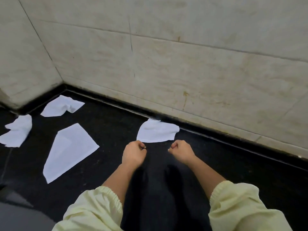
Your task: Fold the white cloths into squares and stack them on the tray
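Curling into fists, your left hand (pixel 134 154) and right hand (pixel 181 150) grip nothing over the glossy black counter (pixel 110 130). Just beyond them lies a soft rumpled cloth (pixel 156 130); a flat kite-shaped cloth (pixel 70 150) and two crumpled cloths (pixel 17 130) (pixel 63 106) lie further left.

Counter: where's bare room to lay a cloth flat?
The widest bare patch of counter lies between the flat cloth and the cloth by the wall. Another runs from the right hand rightward to the wall base. Crowded: the left corner, with the corner cloth and the left-edge cloth.
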Available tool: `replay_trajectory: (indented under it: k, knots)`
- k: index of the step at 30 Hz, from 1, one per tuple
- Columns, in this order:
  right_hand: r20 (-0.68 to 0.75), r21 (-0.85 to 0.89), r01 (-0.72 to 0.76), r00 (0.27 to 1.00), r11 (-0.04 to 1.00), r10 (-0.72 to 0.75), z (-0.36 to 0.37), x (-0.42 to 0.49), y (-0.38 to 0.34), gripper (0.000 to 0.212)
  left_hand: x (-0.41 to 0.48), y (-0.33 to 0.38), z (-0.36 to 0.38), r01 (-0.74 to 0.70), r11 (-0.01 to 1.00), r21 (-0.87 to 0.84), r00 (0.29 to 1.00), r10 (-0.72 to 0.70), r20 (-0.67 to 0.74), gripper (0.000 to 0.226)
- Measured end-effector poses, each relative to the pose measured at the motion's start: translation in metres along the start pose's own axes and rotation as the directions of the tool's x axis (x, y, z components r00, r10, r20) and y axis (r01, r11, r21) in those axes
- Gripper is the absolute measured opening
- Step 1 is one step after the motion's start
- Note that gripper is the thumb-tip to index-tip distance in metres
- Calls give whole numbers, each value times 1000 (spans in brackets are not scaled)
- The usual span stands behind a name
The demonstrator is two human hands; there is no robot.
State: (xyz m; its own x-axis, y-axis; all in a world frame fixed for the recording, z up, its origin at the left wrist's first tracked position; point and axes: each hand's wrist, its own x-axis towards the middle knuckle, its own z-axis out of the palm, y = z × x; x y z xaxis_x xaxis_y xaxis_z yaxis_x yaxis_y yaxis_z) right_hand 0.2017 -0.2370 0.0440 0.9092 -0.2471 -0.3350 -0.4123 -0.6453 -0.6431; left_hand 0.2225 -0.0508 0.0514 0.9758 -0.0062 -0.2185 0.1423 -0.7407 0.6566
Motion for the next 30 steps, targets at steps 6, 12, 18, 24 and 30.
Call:
replay_trajectory:
  k: [6,12,18,24,30]
  knots:
    - [19,-68,-21,1000,997,22,25,50,4,9,51,-26,18,76,997,31,996,-77,34,17]
    - [-89,-69,-52,995,996,45,46,78,11,19,98,-43,26,99,995,18,995,-99,-5,28]
    - [-181,-58,-106,979,993,94,59,95,8,38,137,-49,29,105,990,-96,994,-102,29,43]
    - [-186,89,-281,938,956,293,67,111,5,19,150,-43,33,96,969,-229,983,-56,173,44]
    - [-290,68,-270,916,961,278,74,106,-2,6,157,-49,22,99,951,-294,964,-18,266,34]
